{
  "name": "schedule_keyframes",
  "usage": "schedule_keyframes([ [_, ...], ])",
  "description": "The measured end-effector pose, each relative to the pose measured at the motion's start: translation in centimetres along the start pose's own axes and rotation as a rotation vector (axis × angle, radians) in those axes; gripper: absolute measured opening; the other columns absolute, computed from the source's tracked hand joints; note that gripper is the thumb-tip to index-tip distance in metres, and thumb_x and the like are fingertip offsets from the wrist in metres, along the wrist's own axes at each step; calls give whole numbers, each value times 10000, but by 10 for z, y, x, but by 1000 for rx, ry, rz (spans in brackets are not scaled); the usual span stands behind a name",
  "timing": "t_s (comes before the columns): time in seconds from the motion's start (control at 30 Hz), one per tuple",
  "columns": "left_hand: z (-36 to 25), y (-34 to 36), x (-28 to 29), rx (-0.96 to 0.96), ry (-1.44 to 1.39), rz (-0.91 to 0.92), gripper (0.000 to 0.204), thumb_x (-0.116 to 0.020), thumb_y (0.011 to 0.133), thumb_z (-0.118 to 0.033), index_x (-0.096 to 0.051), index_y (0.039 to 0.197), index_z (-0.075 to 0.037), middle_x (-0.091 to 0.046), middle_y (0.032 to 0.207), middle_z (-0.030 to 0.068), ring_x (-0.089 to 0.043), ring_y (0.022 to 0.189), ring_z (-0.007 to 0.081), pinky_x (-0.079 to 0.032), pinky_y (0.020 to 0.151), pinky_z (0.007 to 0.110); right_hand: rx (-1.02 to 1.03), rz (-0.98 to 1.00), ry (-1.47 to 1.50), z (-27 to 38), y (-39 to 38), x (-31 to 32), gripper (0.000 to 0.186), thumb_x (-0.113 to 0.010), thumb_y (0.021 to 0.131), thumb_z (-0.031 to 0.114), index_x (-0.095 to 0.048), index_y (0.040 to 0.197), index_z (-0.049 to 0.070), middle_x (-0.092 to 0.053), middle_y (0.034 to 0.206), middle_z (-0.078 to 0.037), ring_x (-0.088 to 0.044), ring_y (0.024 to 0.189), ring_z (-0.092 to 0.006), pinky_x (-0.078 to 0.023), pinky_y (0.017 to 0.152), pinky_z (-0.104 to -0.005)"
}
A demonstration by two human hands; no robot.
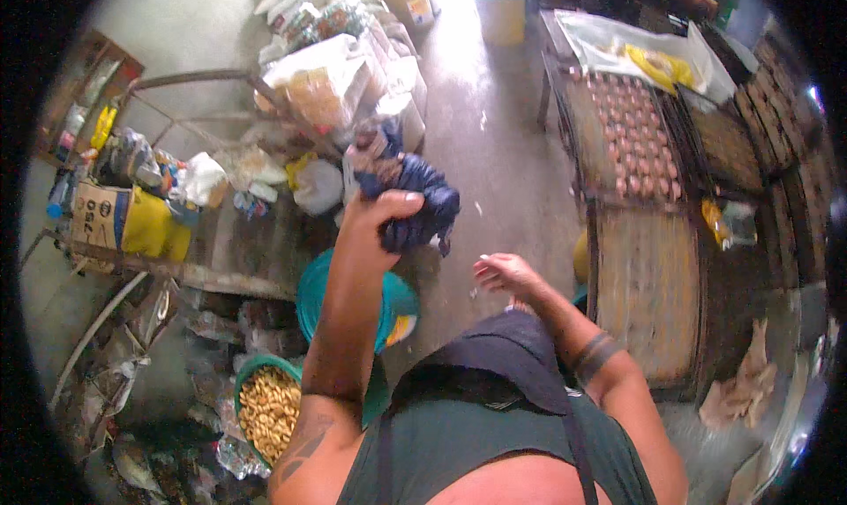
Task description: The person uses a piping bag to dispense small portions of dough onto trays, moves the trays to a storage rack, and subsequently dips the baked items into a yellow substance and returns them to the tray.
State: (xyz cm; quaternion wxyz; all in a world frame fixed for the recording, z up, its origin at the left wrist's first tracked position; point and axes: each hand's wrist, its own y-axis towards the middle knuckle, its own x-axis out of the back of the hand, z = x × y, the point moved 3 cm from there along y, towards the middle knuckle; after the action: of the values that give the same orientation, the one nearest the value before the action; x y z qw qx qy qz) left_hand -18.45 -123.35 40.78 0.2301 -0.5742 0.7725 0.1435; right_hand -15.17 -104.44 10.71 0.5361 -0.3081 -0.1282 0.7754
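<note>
A crumpled dark blue bundle [430,192], cloth or plastic film, hangs in front of me with a pinkish-brown patch at its upper end. My left hand [388,212] is closed around it, thumb on top; the other fingers are mostly hidden behind. Lower and to the right, my right hand [507,274] is held above the floor with its fingers loosely stretched and nothing visible in them. Just below it is the dark apron [494,355] that I wear. Beneath my left forearm stands a teal bucket [318,304], partly covered by the arm.
Trays of small brown pieces [637,134] cover the right side, beside a bare-topped tray [648,293]. At left, a cluttered wooden table [238,262] carries bags and a yellow box [154,227]. A green basin [269,408] holds tan pieces. White sacks [322,77] lie ahead.
</note>
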Motion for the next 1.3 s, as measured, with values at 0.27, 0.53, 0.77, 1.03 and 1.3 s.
schedule_keyframes([
  [0.27,-89,81,39,-195,305,-237,859,-806,485,-2,-522,1295,-17,-632,1139,86,-631,1061,259,-490,987,398,-115,223,848,153,167,26,611,-371,989,607,-565,1229,80,-615,1213,-111,-572,1026,-291,-443,924,-477],
  [0.53,-72,279,145,28,452,-335,558,-865,635,-75,-608,1127,-16,-655,1028,47,-637,912,180,-501,866,320,153,-178,806,301,306,148,402,-488,982,524,-663,1172,215,-628,1053,-24,-564,954,-216,-384,932,-445],
  [0.77,-64,574,236,10,1523,-37,347,-747,812,-330,-688,1004,-48,-697,887,174,-678,822,286,-521,757,376,530,-468,636,445,359,253,387,-546,964,520,-650,1213,243,-646,956,57,-579,926,-146,-396,858,-372],
  [1.03,1,878,300,-75,1210,-118,422,-728,856,-441,-702,1097,-96,-694,976,184,-674,901,309,-513,779,399,686,-699,668,546,459,348,392,-542,991,452,-610,1276,192,-663,883,8,-635,813,-137,-470,694,-322],
  [1.3,35,1097,365,-239,1134,-159,296,-751,874,-233,-710,1131,-92,-715,982,130,-684,889,232,-529,800,336,560,-729,577,677,672,460,335,-533,1006,401,-644,1214,162,-695,974,-10,-646,837,-136,-470,673,-277],
])
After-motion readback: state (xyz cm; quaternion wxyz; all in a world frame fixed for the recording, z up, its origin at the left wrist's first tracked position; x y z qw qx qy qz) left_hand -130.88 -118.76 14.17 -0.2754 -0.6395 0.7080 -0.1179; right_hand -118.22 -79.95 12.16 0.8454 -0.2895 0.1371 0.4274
